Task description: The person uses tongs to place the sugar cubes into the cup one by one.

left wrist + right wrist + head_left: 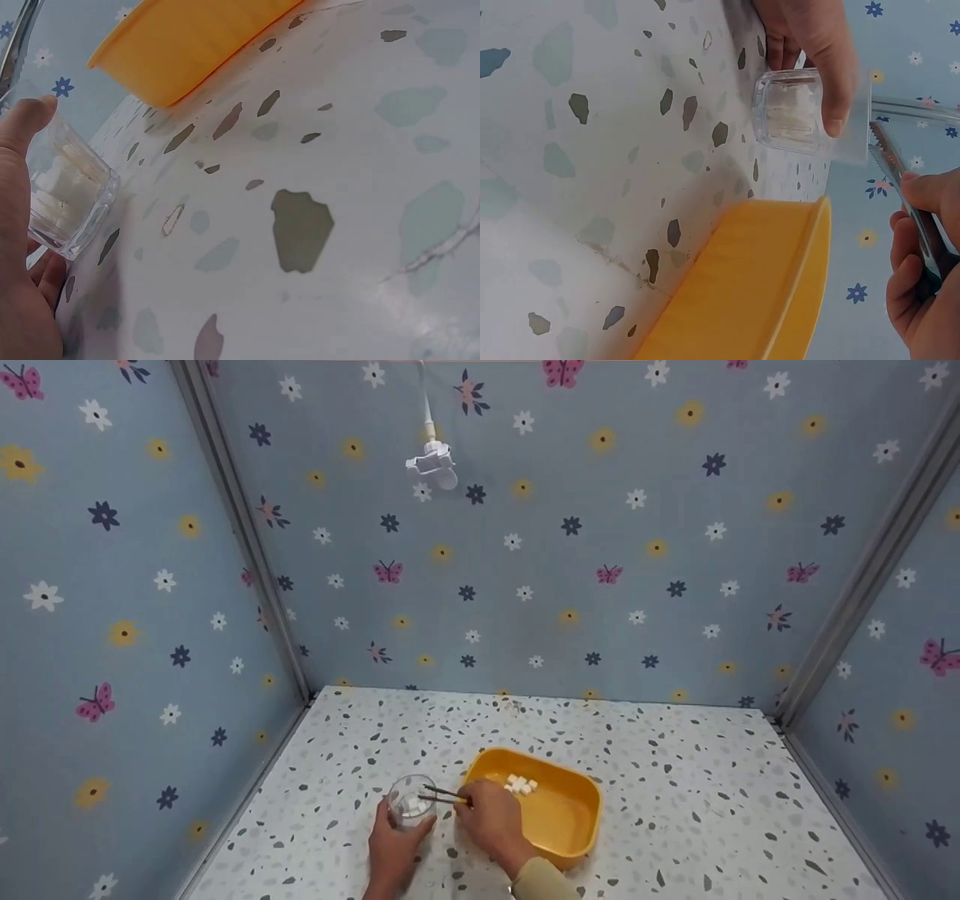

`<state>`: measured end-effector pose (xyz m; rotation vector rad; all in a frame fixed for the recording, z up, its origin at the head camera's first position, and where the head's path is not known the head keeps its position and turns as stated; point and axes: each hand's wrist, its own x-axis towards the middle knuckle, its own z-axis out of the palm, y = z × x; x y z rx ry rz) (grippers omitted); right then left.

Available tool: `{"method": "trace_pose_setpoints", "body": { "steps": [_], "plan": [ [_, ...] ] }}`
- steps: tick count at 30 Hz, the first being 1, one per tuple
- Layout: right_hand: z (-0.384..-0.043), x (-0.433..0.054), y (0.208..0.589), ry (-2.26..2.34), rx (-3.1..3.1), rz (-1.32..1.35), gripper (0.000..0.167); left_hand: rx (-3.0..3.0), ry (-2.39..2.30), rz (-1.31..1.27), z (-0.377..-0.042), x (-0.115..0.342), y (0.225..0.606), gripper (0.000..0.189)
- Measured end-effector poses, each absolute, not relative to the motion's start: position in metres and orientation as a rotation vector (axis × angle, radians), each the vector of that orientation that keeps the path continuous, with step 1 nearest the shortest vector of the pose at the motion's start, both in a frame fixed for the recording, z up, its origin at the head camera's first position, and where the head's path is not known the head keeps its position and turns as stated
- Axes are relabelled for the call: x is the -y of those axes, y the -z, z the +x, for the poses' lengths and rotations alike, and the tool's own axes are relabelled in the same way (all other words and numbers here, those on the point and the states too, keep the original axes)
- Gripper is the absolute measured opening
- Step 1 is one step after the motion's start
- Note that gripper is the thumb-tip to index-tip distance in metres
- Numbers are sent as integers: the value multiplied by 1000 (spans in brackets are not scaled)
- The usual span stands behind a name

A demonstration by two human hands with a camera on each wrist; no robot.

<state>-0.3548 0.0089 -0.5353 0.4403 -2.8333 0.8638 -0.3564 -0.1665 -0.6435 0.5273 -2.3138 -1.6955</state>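
Note:
My left hand (pixel 394 844) holds a clear glass (pixel 769 112) upright on the table, thumb on one side and fingers on the other. Several small white cubes (pixel 64 187) lie inside the glass. With my right hand (pixel 491 819) I grip a pair of metal tongs (pixel 906 191) with serrated ends. Their two tips are spread a little apart over the glass's mouth, and no cube shows between them. A yellow tray (pixel 586 817) sits to the right of the glass, partly behind my right hand. More white cubes (pixel 520 785) are grouped near its far left side.
The white speckled table (pixel 675 795) runs back to a blue flowered wall (pixel 525 532). Grey metal posts (pixel 255 532) stand at the corners. A white clamp-like fixture (pixel 433 463) hangs on a cable, high above the table.

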Motion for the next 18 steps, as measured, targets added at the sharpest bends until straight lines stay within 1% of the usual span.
{"method": "trace_pose_setpoints", "body": {
  "steps": [5, 8, 13, 18],
  "plan": [
    [-356, -19, 538, -829, 2812, 421, 7, 2313, 1652, 493, -358, 165, 651, 104],
    [-357, -29, 538, -828, 2796, 410, 9, 2311, 1621, 472, -359, 163, 654, 99],
    [-364, -56, 535, -917, 2808, 287, 13, 2333, 1622, 470, -361, 163, 652, 101],
    [-376, -88, 542, -909, 2778, 188, 6, 2336, 1599, 478, -360, 166, 651, 101]
  ]
}}
